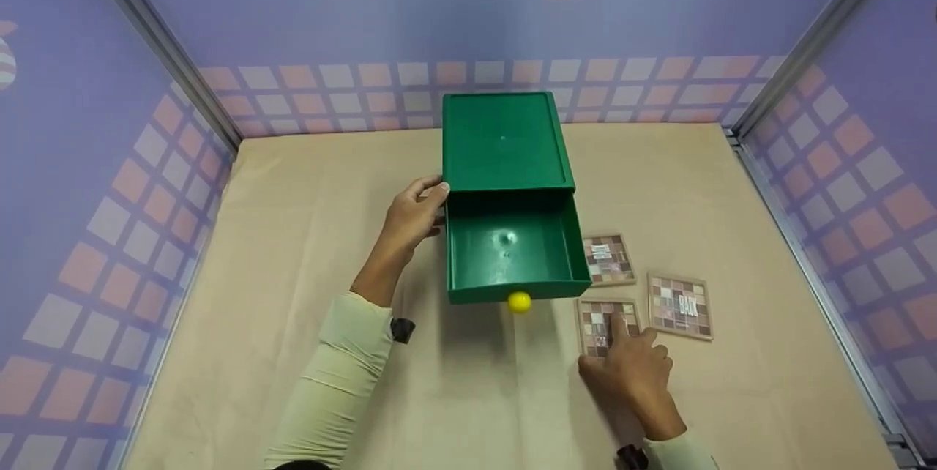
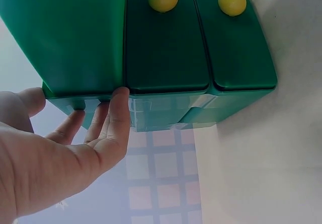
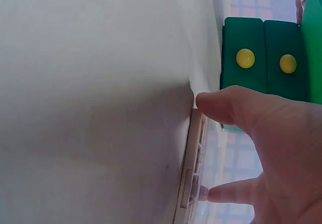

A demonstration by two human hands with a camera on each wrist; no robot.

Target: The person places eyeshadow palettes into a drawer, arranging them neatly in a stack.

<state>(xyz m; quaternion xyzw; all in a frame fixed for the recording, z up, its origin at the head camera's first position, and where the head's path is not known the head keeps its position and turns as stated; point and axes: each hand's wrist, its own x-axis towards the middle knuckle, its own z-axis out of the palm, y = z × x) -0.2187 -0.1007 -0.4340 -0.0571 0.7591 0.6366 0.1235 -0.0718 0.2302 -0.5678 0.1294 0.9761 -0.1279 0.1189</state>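
Note:
A green drawer cabinet (image 1: pixel 505 140) stands at the back middle, its top drawer (image 1: pixel 512 247) pulled out and a yellow knob (image 1: pixel 520 302) on the front. My left hand (image 1: pixel 416 215) rests against the cabinet's left side, fingertips on the wall and thumb by the top front corner. At the right, my right hand (image 1: pixel 631 364) reaches over an eyeshadow palette (image 1: pixel 594 327) lying flat with a checkered lid. One extended finger touches its top, and the thumb (image 3: pixel 216 105) is at its near corner.
Two more checkered palettes lie close by, one beside the drawer (image 1: pixel 607 259) and one farther right (image 1: pixel 681 305). Below the opened drawer are two shut drawers (image 2: pixel 168 48) with yellow knobs. Patterned purple walls (image 1: pixel 468 23) enclose the beige tabletop (image 1: pixel 315 199).

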